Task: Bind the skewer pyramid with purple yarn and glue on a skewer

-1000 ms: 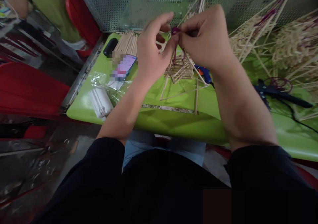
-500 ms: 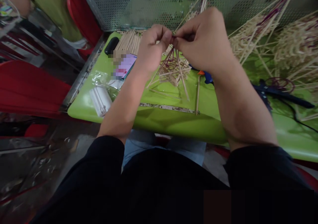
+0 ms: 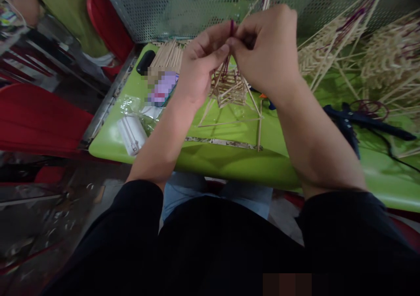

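Note:
A small structure of thin pale wooden sticks (image 3: 232,95) stands on the green bench seat, its legs spread and purple string threaded through its layers. My left hand (image 3: 201,66) pinches the top of the structure between thumb and fingers. Against it, the fingertips of my right hand (image 3: 271,47) are closed at the same top. A loop of purple string (image 3: 232,26) sticks up between the two hands. What each fingertip grips exactly is hidden behind the fingers.
Loose sticks (image 3: 168,54) lie in a pile beside a dark object (image 3: 145,62) at the left. Nearer are a purple-screened phone (image 3: 164,86) and white zip pouch (image 3: 132,134). Larger stick structures (image 3: 331,47) and a black glue gun-like tool (image 3: 370,121) lie right. A person's arm (image 3: 24,1) shows upper left.
The structure has turned and its legs have spread, with a crosswise stick now facing me. My left fingers have shifted higher, and the purple string now stands up between my hands.

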`<state>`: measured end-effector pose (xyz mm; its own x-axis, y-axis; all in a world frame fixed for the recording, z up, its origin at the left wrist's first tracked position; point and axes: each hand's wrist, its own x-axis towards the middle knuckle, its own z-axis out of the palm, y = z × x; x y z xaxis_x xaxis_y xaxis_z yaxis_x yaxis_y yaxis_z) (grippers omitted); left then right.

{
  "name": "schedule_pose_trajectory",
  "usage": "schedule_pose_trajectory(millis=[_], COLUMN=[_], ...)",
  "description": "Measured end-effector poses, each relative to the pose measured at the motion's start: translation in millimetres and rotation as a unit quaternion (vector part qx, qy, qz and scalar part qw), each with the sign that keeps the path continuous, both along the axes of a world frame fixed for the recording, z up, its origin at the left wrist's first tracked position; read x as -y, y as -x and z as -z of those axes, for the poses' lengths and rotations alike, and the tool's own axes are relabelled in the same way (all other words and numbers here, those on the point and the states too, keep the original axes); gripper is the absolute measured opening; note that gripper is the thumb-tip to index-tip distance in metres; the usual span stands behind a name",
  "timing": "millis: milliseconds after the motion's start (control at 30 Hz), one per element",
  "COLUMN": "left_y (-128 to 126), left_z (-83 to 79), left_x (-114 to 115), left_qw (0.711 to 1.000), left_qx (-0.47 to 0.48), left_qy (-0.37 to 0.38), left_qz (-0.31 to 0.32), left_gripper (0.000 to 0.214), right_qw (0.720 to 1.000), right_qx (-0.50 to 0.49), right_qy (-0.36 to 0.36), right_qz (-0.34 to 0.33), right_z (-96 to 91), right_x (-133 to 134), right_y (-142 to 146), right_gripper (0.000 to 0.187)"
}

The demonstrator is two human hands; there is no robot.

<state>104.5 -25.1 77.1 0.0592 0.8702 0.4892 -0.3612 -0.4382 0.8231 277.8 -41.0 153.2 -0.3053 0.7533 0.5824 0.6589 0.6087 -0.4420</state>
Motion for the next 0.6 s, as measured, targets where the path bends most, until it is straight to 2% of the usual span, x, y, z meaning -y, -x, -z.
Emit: schedule_pose_trajectory(millis=[133, 233, 300, 400, 467, 533, 600], left_y=[-4.0, -7.0, -8.9, -9.2, -6.3, -1.0, 5.2], left_z=[8.4, 10.2, 8.0, 1.0, -4.2, -8.2, -10.5], left_x=[-3.9, -2.9, 0.9, 9.9, 14.9, 17.0, 16.0], left_qw=[0.998, 0.997, 0.997, 0.998, 0.999, 0.999, 0.998], left_qx=[0.007, 0.023, 0.029, 0.031, 0.023, -0.005, -0.055], left_qy=[-0.054, -0.067, -0.059, -0.028, 0.010, 0.044, 0.038], left_qz=[-0.034, -0.024, -0.035, -0.051, -0.038, -0.016, -0.019], left_gripper=[0.038, 0.024, 0.013, 0.022, 0.028, 0.032, 0.031], right_qw=[1.000, 1.000, 0.998, 0.989, 0.982, 0.979, 0.981], right_qx=[0.008, -0.015, -0.039, -0.088, -0.118, -0.135, -0.131], right_qy=[-0.015, -0.007, 0.008, 0.016, 0.028, 0.045, 0.058], right_qz=[0.000, -0.023, -0.054, -0.115, -0.147, -0.145, -0.130], right_z=[1.2, 3.2, 5.1, 7.8, 9.4, 11.0, 12.8], right_x=[1.7, 0.7, -1.5, -5.5, -8.1, -10.5, -12.9], right_y=[-0.1, 0.0, -0.9, -4.3, -7.0, -8.8, -9.3], right_gripper=[0.045, 0.042, 0.040, 0.037, 0.032, 0.026, 0.020])
